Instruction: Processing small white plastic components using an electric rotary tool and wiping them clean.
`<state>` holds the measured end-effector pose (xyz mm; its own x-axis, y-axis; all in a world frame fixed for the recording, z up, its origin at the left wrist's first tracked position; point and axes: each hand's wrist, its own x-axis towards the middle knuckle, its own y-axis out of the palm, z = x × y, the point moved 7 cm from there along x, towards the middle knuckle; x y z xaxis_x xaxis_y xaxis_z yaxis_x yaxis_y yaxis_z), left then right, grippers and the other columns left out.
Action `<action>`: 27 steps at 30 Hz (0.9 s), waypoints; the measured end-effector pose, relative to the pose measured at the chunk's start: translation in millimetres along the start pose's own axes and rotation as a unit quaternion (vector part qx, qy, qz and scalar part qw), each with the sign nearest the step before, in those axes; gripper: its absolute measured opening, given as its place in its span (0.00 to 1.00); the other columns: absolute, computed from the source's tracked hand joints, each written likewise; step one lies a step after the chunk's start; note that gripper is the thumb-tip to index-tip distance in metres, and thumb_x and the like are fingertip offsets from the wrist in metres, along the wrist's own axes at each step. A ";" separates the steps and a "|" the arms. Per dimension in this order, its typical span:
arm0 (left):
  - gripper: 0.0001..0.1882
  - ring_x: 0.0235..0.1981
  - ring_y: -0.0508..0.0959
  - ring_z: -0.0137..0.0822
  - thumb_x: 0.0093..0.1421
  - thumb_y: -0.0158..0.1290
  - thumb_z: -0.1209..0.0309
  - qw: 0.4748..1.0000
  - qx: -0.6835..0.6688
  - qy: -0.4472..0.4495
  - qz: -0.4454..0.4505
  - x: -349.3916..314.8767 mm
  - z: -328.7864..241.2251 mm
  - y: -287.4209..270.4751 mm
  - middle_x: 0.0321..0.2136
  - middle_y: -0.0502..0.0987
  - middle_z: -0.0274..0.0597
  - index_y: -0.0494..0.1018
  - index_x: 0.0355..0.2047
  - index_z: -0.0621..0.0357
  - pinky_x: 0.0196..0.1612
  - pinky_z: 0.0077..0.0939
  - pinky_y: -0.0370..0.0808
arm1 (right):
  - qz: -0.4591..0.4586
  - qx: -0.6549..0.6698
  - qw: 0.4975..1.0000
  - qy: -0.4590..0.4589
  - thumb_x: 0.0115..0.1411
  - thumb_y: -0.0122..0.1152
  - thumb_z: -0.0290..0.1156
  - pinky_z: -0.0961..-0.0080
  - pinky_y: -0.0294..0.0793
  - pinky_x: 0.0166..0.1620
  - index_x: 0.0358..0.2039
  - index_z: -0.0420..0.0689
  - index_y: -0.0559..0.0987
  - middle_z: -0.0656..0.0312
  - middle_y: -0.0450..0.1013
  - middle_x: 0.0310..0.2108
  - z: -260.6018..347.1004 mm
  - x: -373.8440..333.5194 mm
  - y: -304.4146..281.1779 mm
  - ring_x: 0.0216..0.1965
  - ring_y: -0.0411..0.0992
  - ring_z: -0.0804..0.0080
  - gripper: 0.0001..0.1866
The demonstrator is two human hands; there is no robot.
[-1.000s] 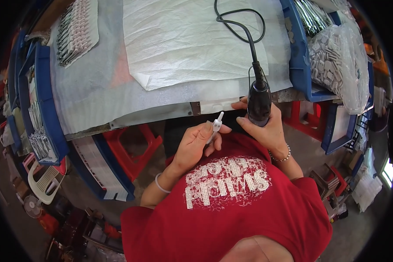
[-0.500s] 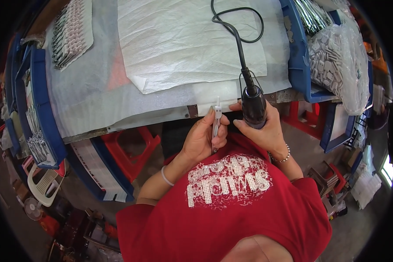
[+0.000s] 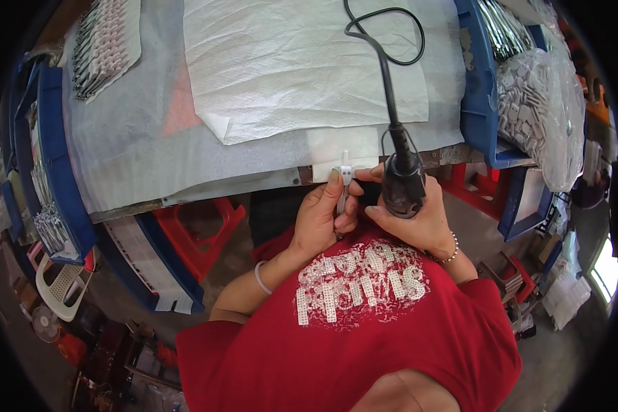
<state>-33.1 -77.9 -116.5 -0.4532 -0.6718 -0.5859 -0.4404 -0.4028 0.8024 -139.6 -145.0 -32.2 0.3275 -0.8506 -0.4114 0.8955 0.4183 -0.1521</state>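
Note:
Between the thumb and fingers of my left hand (image 3: 321,218), a small white plastic piece (image 3: 346,172) with two dark holes is held upright at the table's front edge. A thin prong points away from me at its far end, and a pale grey strip or lead runs down into my palm. My right hand (image 3: 426,223) is wrapped round a corded black electric screwdriver (image 3: 403,182). The screwdriver's tip is hidden beneath its body. The right forefinger reaches left to the side of the white piece, seemingly touching it.
White cloth (image 3: 302,75) covers the table. A black cord (image 3: 390,89) loops over it. Rows of finished-looking parts (image 3: 108,48) lie far left. Blue bins (image 3: 477,89) flank the table, one beside a bag of white plastic pieces (image 3: 522,103). Red stools (image 3: 202,237) stand below.
My right forefinger has moved left, up to the white piece. The screwdriver has shifted slightly right and toward me. The whole view has moved a little.

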 end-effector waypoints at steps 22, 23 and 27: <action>0.12 0.13 0.57 0.17 0.66 0.45 0.66 0.995 0.095 0.019 -0.036 -6.3 -7.1 -0.2 0.16 0.63 0.28 0.72 0.35 0.63 0.15 0.13 0.53 | 0.090 0.146 0.852 -0.495 0.48 0.71 0.32 0.72 0.77 0.24 0.42 0.44 0.63 0.52 0.75 0.27 102.7 -17.6 6.1 0.22 0.75 0.64 0.27; 0.12 0.13 0.56 0.18 0.66 0.44 0.66 0.994 0.102 0.017 -0.032 -6.1 -7.6 0.8 0.16 0.63 0.28 0.72 0.36 0.63 0.15 0.13 0.52 | 0.090 0.151 0.848 -0.499 0.47 0.71 0.31 0.72 0.77 0.24 0.40 0.44 0.65 0.52 0.75 0.25 103.9 -16.0 10.8 0.21 0.75 0.64 0.25; 0.12 0.13 0.56 0.17 0.67 0.43 0.66 0.994 0.103 0.018 -0.038 -7.2 -7.2 0.1 0.16 0.63 0.26 0.72 0.36 0.63 0.15 0.13 0.51 | 0.104 0.152 0.846 -0.501 0.46 0.72 0.30 0.73 0.76 0.24 0.38 0.44 0.66 0.52 0.75 0.24 101.9 -9.5 22.5 0.21 0.75 0.64 0.23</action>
<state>-24.3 -77.5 -111.4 -0.3860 -0.6669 -0.6374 -0.6240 -0.3201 0.7128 -91.8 -160.0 59.8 0.4424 -0.6748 0.5907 0.7732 0.6207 0.1299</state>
